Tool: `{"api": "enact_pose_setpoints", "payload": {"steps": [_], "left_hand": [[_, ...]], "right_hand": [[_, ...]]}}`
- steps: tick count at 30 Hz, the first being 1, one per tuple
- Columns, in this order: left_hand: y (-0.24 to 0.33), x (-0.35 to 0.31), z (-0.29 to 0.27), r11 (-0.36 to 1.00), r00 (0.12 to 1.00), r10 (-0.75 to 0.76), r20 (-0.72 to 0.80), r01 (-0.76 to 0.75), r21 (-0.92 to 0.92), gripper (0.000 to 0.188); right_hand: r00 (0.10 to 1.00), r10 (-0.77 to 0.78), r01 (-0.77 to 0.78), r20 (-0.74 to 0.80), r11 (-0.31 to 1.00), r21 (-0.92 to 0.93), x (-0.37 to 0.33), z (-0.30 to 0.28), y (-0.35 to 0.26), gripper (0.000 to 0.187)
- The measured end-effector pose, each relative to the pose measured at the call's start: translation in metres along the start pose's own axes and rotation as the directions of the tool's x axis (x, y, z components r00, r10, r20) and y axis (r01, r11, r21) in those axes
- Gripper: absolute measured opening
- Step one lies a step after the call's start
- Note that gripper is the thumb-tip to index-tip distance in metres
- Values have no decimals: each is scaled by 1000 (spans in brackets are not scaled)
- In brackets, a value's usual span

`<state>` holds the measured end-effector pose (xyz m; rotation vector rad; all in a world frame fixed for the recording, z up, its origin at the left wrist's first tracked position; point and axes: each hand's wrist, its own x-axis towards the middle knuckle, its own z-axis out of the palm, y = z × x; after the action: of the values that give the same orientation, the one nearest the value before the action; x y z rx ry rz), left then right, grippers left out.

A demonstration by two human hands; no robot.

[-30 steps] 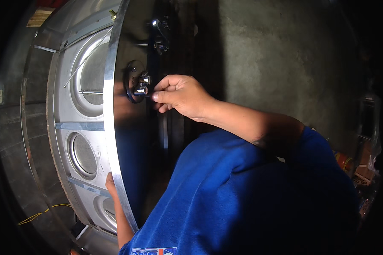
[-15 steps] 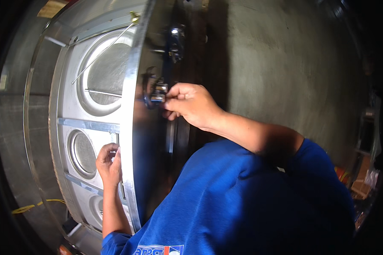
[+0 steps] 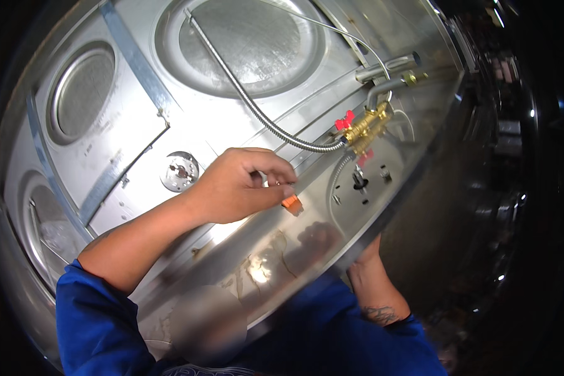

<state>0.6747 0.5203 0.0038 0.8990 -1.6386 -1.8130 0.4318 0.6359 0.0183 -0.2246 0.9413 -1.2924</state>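
Note:
My left hand (image 3: 247, 185) hangs over the inner side of a shiny metal panel (image 3: 257, 266), fingers bent and thumb pressed toward them. At its fingertips shows a small orange piece (image 3: 291, 204), apparently pinched; its kind is not clear. My right hand (image 3: 368, 254) reaches round the outer side of the panel's edge, so its fingers are hidden. Beyond my left hand sits a brass valve (image 3: 368, 125) with red handles (image 3: 344, 120). A ribbed metal hose (image 3: 250, 100) runs from it. A fitting (image 3: 360, 178) pokes through a hole in the panel.
A steel sheet (image 3: 131, 169) with large round dished recesses (image 3: 238, 41) and flat cross straps (image 3: 135, 56) lies beyond the panel. A small round opening (image 3: 180, 171) is near my left forearm. A metal pipe (image 3: 388, 66) runs at the far right corner. Dark floor lies to the right.
The view has swung over the compartment. My right hand, earlier gripping a shiny fitting on the panel's outer face, is now mostly behind the edge. My left hand now appears near the brass valve.

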Motion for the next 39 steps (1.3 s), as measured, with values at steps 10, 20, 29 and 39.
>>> {"api": "enact_pose_setpoints", "payload": {"steps": [10,20,29,39], "left_hand": [[2,28,23,944,983,11,181,50,-327,20],[8,45,19,943,957,112,268,-18,-331,19],[9,51,9,925,899,363,245,-315,-212,20],[10,47,17,920,916,361,175,-320,-225,17]], "right_hand": [[983,182,-161,-22,798,-581,7,-40,14,43],[961,-258,258,102,697,-669,-6,-24,8,41],[850,-524,203,53,234,-951,-23,-16,24,29],[827,-539,158,163,-57,-986,-16,-24,21,31]]}}
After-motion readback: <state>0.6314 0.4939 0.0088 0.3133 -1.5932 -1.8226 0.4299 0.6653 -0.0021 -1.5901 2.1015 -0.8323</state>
